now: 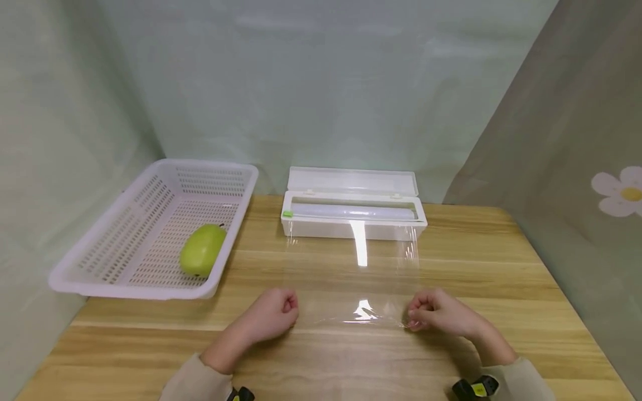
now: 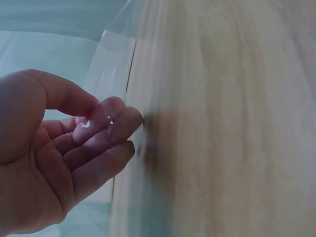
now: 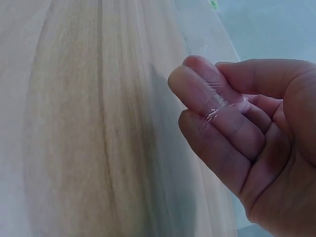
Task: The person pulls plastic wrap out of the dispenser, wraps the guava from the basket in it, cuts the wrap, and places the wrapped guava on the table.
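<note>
A clear sheet of plastic wrap (image 1: 331,278) stretches toward me from a roll (image 1: 353,211) inside a white dispenser box (image 1: 321,228), whose lid (image 1: 351,181) stands raised at the back. My left hand (image 1: 273,313) pinches the near left corner of the film between thumb and fingers. At the near right corner, my right hand (image 1: 443,313) pinches the film too. In the left wrist view the film glints over the curled fingers (image 2: 106,140). Wrinkled film crosses the fingers (image 3: 217,133) in the right wrist view.
To the left stands a white perforated basket (image 1: 135,291) with a green pear-like fruit (image 1: 203,250) in it. A green slider (image 1: 287,214) sits at the dispenser's left end. The wooden table (image 1: 481,262) is backed by a pale curtain (image 1: 326,83).
</note>
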